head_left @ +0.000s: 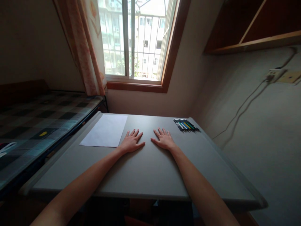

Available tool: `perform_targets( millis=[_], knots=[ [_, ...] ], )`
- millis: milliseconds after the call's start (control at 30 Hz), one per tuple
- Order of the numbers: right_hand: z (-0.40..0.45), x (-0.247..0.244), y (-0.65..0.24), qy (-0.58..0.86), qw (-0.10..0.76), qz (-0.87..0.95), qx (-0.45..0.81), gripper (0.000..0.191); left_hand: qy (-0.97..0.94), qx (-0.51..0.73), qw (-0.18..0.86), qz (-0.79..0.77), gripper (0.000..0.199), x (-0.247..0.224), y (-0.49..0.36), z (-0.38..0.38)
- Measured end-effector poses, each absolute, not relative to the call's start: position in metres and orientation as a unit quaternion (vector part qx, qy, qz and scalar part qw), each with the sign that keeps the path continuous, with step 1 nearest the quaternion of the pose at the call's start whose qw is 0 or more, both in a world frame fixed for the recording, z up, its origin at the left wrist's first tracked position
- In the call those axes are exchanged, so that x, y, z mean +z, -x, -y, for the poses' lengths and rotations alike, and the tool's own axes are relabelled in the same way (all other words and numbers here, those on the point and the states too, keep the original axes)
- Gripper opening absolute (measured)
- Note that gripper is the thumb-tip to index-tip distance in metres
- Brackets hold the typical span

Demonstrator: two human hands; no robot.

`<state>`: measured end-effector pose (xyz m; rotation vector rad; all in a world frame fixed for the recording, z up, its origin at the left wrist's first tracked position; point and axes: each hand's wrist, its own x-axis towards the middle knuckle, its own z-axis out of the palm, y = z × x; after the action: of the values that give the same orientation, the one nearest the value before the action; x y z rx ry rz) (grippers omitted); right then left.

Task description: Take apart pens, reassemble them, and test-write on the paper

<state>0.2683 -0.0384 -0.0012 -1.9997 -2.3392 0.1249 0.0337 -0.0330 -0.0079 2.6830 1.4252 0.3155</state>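
Observation:
Both hands rest palm down on a grey table [145, 172], fingers spread and holding nothing. My left hand [131, 142] lies just right of a blank white sheet of paper [103, 130], its wrist close to the sheet's lower right corner. My right hand [163, 139] lies a short way to the right, a gap of bare tabletop between the two thumbs. Beyond it, near the table's far right corner, a row of pens [186, 125] is laid side by side, several dark and a few white, blue, yellow and green.
Left of the table stands a bed with a checked cover [68, 116]. A barred window [141, 44] and a patterned curtain [84, 53] are behind the table. On the right wall, a cable [244, 105] hangs from a socket [274, 74], below a wooden shelf [256, 42].

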Motion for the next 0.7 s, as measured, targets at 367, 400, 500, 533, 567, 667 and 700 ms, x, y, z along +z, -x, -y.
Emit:
perform_targets(
  millis=[367, 400, 500, 533, 567, 667, 700],
  knots=[
    [0.0377, -0.0011, -0.2691, 0.645, 0.031, 0.762, 0.048, 0.081, -0.876, 0.112, 0.038, -0.467, 0.072, -0.0102, -0.0342, 0.0324],
    [0.0375, -0.0012, -0.2690, 0.645, 0.031, 0.762, 0.047, 0.081, -0.876, 0.111, 0.038, -0.467, 0.072, -0.0100, -0.0340, 0.0324],
    [0.0374, -0.0012, -0.2685, 0.645, 0.029, 0.762, 0.046, 0.080, -0.876, 0.107, 0.038, -0.469, 0.071, -0.0099, -0.0336, 0.0321],
    [0.0377, -0.0012, -0.2684, 0.645, 0.028, 0.762, 0.045, 0.079, -0.876, 0.106, 0.038, -0.470, 0.071, -0.0102, -0.0336, 0.0320],
    [0.0380, -0.0011, -0.2683, 0.645, 0.027, 0.762, 0.046, 0.078, -0.875, 0.106, 0.038, -0.470, 0.071, -0.0105, -0.0335, 0.0318],
    [0.0384, -0.0011, -0.2692, 0.644, 0.043, 0.763, 0.044, 0.078, -0.876, 0.116, 0.033, -0.467, 0.070, -0.0102, -0.0338, 0.0327],
    [0.0380, -0.0013, -0.2700, 0.642, 0.062, 0.763, 0.042, 0.078, -0.876, 0.127, 0.029, -0.464, 0.067, -0.0091, -0.0339, 0.0336]
  ],
)
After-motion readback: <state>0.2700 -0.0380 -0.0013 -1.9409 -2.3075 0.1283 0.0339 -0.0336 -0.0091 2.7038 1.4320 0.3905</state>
